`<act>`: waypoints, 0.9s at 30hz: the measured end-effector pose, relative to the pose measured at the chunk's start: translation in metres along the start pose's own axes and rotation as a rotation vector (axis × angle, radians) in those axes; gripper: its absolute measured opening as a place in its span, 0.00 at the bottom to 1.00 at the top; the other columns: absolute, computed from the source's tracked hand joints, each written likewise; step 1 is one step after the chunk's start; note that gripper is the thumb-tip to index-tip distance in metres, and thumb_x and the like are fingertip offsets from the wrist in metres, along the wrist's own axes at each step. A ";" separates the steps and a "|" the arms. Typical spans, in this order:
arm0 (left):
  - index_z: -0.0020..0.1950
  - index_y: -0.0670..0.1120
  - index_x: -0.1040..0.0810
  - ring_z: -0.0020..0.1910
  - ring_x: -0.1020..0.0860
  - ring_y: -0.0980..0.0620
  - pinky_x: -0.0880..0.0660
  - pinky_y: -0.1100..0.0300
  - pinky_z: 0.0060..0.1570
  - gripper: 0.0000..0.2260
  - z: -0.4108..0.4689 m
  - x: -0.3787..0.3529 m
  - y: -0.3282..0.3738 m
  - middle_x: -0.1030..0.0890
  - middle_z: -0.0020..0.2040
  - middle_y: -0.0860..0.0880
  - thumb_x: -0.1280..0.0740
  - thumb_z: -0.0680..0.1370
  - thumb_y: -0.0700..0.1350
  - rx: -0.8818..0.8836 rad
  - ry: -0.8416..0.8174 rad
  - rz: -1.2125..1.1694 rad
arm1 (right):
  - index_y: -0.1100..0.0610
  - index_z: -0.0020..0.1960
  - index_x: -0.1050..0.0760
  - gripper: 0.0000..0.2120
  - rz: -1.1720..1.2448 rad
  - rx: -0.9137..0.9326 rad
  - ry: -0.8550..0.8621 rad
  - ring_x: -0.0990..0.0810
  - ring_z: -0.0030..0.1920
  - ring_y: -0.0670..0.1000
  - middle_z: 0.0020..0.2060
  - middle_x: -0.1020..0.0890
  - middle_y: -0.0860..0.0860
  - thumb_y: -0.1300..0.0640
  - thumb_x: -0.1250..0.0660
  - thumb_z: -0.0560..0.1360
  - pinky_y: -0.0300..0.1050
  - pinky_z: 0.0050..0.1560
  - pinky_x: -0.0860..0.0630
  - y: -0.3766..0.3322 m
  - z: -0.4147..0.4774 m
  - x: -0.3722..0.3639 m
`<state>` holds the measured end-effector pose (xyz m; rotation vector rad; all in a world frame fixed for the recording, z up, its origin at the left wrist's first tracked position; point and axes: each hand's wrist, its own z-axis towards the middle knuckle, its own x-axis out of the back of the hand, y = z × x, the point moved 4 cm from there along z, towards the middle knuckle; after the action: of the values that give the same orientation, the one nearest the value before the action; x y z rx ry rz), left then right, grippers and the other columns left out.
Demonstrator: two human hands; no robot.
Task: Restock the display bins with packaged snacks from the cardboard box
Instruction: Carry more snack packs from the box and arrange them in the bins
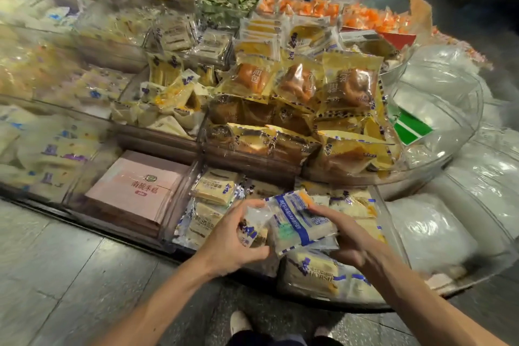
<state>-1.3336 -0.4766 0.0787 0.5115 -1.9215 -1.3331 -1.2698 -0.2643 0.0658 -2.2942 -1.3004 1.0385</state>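
1. A white, blue-striped plastic snack packet point(297, 222) is above the clear plastic display bin point(179, 199), its right edge gripped by the right hand point(345, 239).
2. The left hand point(233, 239) grips a smaller clear packet point(252, 225) just beside it.
3. A flat pink box point(134, 185) lies in the next compartment leftward.

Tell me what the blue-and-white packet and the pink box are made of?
Blue-and-white packet: probably thin plastic film; it looks glossy, crinkled and partly see-through. Pink box: seems to be matte cardboard, with flat faces and straight folded edges. Looks alone cannot confirm either.
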 end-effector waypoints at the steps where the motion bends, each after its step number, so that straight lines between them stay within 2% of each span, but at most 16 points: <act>1: 0.63 0.63 0.29 0.61 0.24 0.61 0.21 0.57 0.57 0.29 -0.002 0.005 0.000 0.28 0.65 0.62 0.24 0.69 0.42 -0.054 0.042 0.112 | 0.62 0.54 0.18 0.16 0.011 -0.021 -0.001 0.13 0.42 0.58 0.49 0.14 0.62 0.55 0.28 0.69 0.52 0.40 0.15 0.002 0.003 -0.007; 3: 0.60 0.66 0.30 0.61 0.27 0.66 0.22 0.58 0.59 0.28 -0.002 0.014 0.000 0.29 0.62 0.68 0.26 0.71 0.39 -0.119 0.089 0.247 | 0.61 0.53 0.17 0.19 0.008 -0.054 -0.022 0.13 0.43 0.59 0.50 0.15 0.63 0.54 0.23 0.65 0.54 0.41 0.16 0.005 0.010 -0.021; 5: 0.59 0.65 0.29 0.54 0.23 0.64 0.22 0.59 0.54 0.24 0.000 0.025 0.000 0.24 0.56 0.66 0.26 0.73 0.42 -0.145 0.100 0.274 | 0.60 0.55 0.16 0.30 0.025 -0.071 -0.030 0.14 0.48 0.61 0.55 0.16 0.64 0.50 0.15 0.57 0.57 0.48 0.17 0.009 0.020 -0.030; 6: 0.58 0.64 0.27 0.51 0.21 0.63 0.21 0.60 0.49 0.21 0.000 0.031 0.002 0.22 0.52 0.64 0.25 0.73 0.43 -0.156 0.110 0.256 | 0.60 0.57 0.16 0.33 0.026 -0.078 -0.048 0.14 0.50 0.61 0.57 0.17 0.64 0.47 0.14 0.56 0.57 0.51 0.18 0.009 0.022 -0.035; 7: 0.56 0.62 0.26 0.48 0.20 0.63 0.22 0.63 0.46 0.19 0.002 0.038 0.002 0.20 0.49 0.62 0.24 0.73 0.44 -0.150 0.114 0.220 | 0.60 0.56 0.16 0.29 0.019 -0.075 -0.067 0.15 0.48 0.61 0.56 0.17 0.64 0.45 0.17 0.61 0.55 0.49 0.17 0.008 0.024 -0.040; 9: 0.54 0.60 0.26 0.44 0.19 0.65 0.22 0.67 0.42 0.17 0.007 0.053 0.004 0.19 0.46 0.59 0.23 0.71 0.48 -0.134 0.149 0.136 | 0.62 0.52 0.16 0.17 0.046 -0.072 -0.033 0.15 0.38 0.60 0.49 0.17 0.64 0.47 0.30 0.77 0.49 0.35 0.17 0.007 0.027 -0.042; 11: 0.54 0.55 0.24 0.46 0.18 0.63 0.21 0.67 0.45 0.17 0.013 0.071 0.000 0.17 0.48 0.56 0.23 0.69 0.51 -0.060 0.214 0.037 | 0.64 0.59 0.22 0.18 0.085 -0.091 -0.030 0.18 0.39 0.61 0.48 0.20 0.65 0.49 0.37 0.81 0.47 0.30 0.19 0.007 0.027 -0.046; 13: 0.57 0.49 0.22 0.50 0.17 0.58 0.20 0.61 0.51 0.21 0.021 0.087 -0.009 0.15 0.50 0.52 0.21 0.68 0.53 0.029 0.265 0.005 | 0.62 0.68 0.27 0.23 0.071 -0.086 -0.028 0.20 0.44 0.62 0.53 0.23 0.65 0.48 0.35 0.80 0.49 0.33 0.20 0.008 0.028 -0.047; 14: 0.56 0.48 0.21 0.49 0.17 0.57 0.20 0.61 0.50 0.19 0.024 0.093 -0.011 0.14 0.49 0.53 0.21 0.69 0.51 0.047 0.266 -0.011 | 0.61 0.70 0.28 0.24 0.072 -0.080 -0.022 0.20 0.45 0.62 0.55 0.23 0.65 0.48 0.35 0.79 0.49 0.33 0.20 0.008 0.028 -0.048; 16: 0.53 0.47 0.21 0.44 0.15 0.55 0.19 0.59 0.46 0.13 0.028 0.100 -0.015 0.14 0.44 0.54 0.23 0.72 0.44 0.083 0.245 -0.063 | 0.60 0.69 0.27 0.24 0.060 -0.079 -0.009 0.21 0.45 0.61 0.55 0.24 0.65 0.48 0.33 0.78 0.48 0.34 0.20 0.007 0.026 -0.050; 19: 0.55 0.44 0.21 0.44 0.14 0.48 0.17 0.46 0.49 0.12 0.032 0.103 -0.022 0.13 0.45 0.47 0.25 0.74 0.41 0.176 0.233 -0.176 | 0.59 0.61 0.24 0.19 0.043 -0.063 -0.010 0.21 0.46 0.61 0.53 0.23 0.65 0.49 0.32 0.74 0.48 0.35 0.19 0.006 0.024 -0.054; 22: 0.62 0.42 0.24 0.47 0.14 0.45 0.18 0.45 0.49 0.21 0.037 0.106 -0.040 0.14 0.49 0.45 0.23 0.73 0.44 0.273 0.210 -0.272 | 0.59 0.60 0.24 0.19 0.078 -0.044 0.022 0.20 0.44 0.61 0.51 0.21 0.64 0.50 0.32 0.74 0.48 0.34 0.19 0.007 0.024 -0.054; 24: 0.64 0.42 0.24 0.50 0.16 0.46 0.21 0.43 0.57 0.27 0.038 0.107 -0.056 0.14 0.50 0.45 0.21 0.69 0.49 0.365 0.191 -0.298 | 0.60 0.64 0.25 0.22 0.073 -0.013 0.053 0.19 0.43 0.61 0.50 0.19 0.64 0.50 0.32 0.74 0.48 0.34 0.18 0.006 0.023 -0.054; 25: 0.62 0.42 0.23 0.49 0.16 0.47 0.22 0.43 0.59 0.25 0.038 0.106 -0.064 0.14 0.50 0.45 0.21 0.69 0.49 0.417 0.194 -0.312 | 0.61 0.66 0.26 0.24 0.058 0.004 0.079 0.18 0.43 0.61 0.49 0.18 0.64 0.50 0.32 0.74 0.48 0.34 0.18 0.006 0.023 -0.052; 26: 0.61 0.42 0.22 0.47 0.17 0.48 0.20 0.47 0.54 0.23 0.038 0.104 -0.072 0.14 0.49 0.45 0.21 0.70 0.47 0.481 0.208 -0.352 | 0.61 0.67 0.26 0.25 0.050 0.022 0.096 0.17 0.42 0.61 0.47 0.17 0.63 0.50 0.32 0.74 0.49 0.33 0.18 0.005 0.022 -0.051; 27: 0.61 0.41 0.22 0.42 0.17 0.49 0.19 0.53 0.45 0.21 0.037 0.099 -0.079 0.14 0.47 0.44 0.23 0.72 0.45 0.561 0.222 -0.424 | 0.61 0.68 0.26 0.25 0.052 0.036 0.100 0.17 0.41 0.61 0.46 0.16 0.63 0.50 0.32 0.74 0.49 0.33 0.18 0.004 0.021 -0.048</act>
<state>-1.4328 -0.5503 0.0318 1.3459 -2.0542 -0.9007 -1.2978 -0.3088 0.0705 -2.3325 -1.1793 0.9431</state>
